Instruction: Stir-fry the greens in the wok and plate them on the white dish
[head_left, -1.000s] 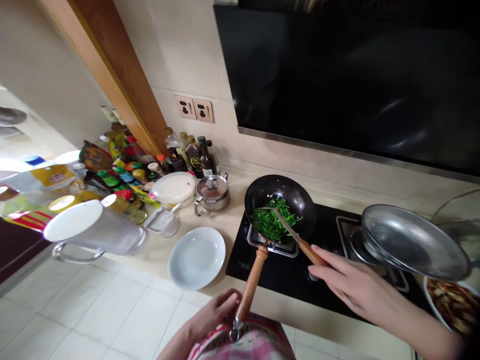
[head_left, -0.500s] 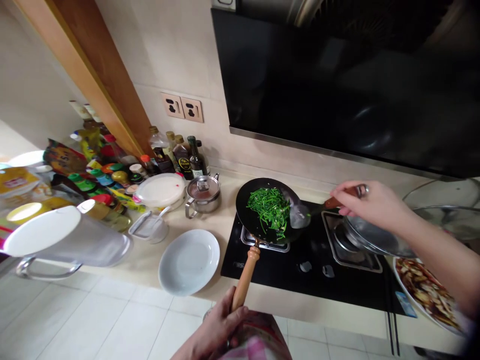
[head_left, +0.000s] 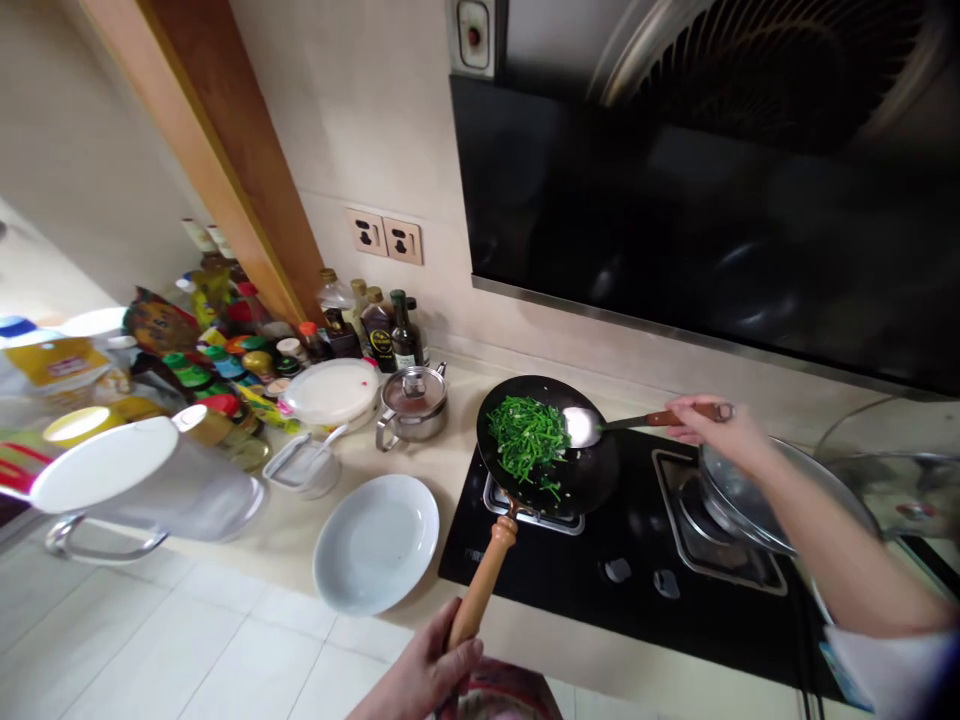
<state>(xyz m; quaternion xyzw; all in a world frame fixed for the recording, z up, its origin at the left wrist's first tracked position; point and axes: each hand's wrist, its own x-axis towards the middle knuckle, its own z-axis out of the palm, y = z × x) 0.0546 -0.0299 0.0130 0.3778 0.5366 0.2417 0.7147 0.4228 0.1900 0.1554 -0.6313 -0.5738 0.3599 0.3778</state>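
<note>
Tiled floor (head_left: 225, 640) in pale squares runs below the cream counter (head_left: 457, 470), and a black glass gas hob (head_left: 525, 600) is set into that counter beneath a dark range hood (head_left: 675, 200). On the hob's left burner grate sits a black wok (head_left: 592, 470), its turned wooden handle (head_left: 484, 570) reaching toward the person past the counter's front edge. Bright green chopped stalks (head_left: 525, 440) lie heaped on the left of the wok's smooth, curved bowl. The left hand (head_left: 420, 675) is clenched around the handle's far end. The right hand (head_left: 709, 425) comes in from the right, grasping a wood-handled spatula (head_left: 660, 418) whose steel blade (head_left: 581, 426) shows inside the wok, just beside the greens.

A white ceramic plate (head_left: 375, 545) lies just left of the hob's edge, and further left stand a small steel lidded pot (head_left: 412, 405) and a round white lidded container (head_left: 330, 390). Glass bottles (head_left: 394, 330) crowd the wall behind them. A shallow steel pan (head_left: 739, 490) sits tilted at the hob's right, beneath the right forearm, near the right burner.
</note>
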